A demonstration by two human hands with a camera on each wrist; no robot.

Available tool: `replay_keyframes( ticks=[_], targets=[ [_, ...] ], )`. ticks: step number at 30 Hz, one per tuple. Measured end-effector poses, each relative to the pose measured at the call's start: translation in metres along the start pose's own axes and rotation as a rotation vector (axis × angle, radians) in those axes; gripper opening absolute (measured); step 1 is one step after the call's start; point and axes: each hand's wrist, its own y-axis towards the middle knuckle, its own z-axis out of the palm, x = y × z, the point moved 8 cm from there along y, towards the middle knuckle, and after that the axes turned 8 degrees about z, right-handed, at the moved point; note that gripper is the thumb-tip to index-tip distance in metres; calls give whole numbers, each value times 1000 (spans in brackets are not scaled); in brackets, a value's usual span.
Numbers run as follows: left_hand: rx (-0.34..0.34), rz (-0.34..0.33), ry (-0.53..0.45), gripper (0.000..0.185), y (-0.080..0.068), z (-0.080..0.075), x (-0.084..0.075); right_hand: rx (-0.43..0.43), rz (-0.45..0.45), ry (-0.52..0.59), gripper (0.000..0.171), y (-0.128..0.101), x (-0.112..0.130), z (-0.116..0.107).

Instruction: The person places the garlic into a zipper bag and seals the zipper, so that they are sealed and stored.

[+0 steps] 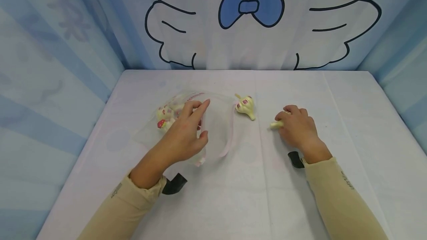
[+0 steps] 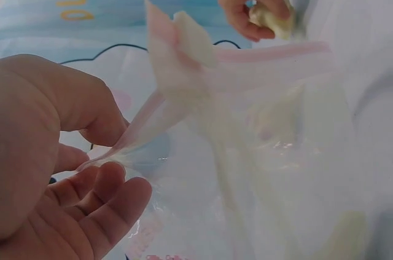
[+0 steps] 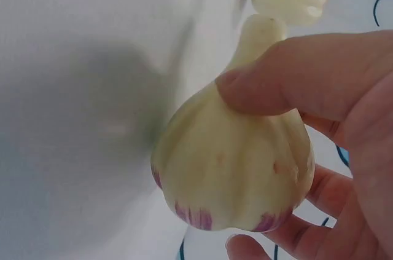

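- Nearest: beige sleeves (image 1: pixel 123 210), each w/ a black strap (image 1: pixel 175 184) at the cuff; prob. wrist-cam mounts, put there to see each hand's work.
- L hand (image 1: pixel 185 134): at the bag's mouth. L wrist view: thumb & curled fingers pinch the pink edge (image 2: pixel 141 118), prob. to keep one side of the film off the other. Index looks fairly straight from above.
- R hand (image 1: pixel 298 127): gripping a garlic bulb (image 3: pixel 230 161), thumb on the upper part by the neck, fingers curled round the other side. Prob. held there b/c the narrowing gives good purchase. Bulb is R of the bag, well apart; can't tell if it touches the table (image 1: pixel 350 121).
- Clear bag (image 1: pixel 218 125): on the table under L hand, mouth to the R, so it faces R hand's side.
- Pale pcs w/ pink & red marks (image 1: pixel 165 113): show thru the film, L part of bag; no. unclear.
- 2nd bulb (image 1: pixel 245 106): on its side, just beside the bag's R edge, btwn bag & R hand, a bit farther back.
- Far: curtain w/ a blue bow (image 1: pixel 248 6).
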Motion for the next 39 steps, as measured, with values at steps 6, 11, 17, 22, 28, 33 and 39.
replay_keyframes(
  ticks=[6, 11, 17, 22, 28, 33, 39],
  targets=[
    [-9, 16, -8, 73, 2, 1, 0, -17, 5, 76, 24, 0, 4, -3],
    [-9, 13, -10, 74, 4, 2, 0, -41, 5, 139, 21, -1, 7, -7],
    [-8, 4, -16, 74, 6, 4, 0, -64, -7, 206, 22, -3, 9, -10],
    [-5, -18, -20, 74, 7, 4, 0, -52, -11, 256, 21, -5, 10, -9],
    [4, -42, -9, 75, 5, 4, 1, -52, -33, 326, 19, -6, 15, -12],
    [-4, -33, -5, 74, 4, 3, 1, -117, -86, 399, 14, -11, 21, -19],
    [-7, -33, -10, 75, 3, 3, 1, -190, -137, 484, 11, -18, 27, -26]
  ],
)
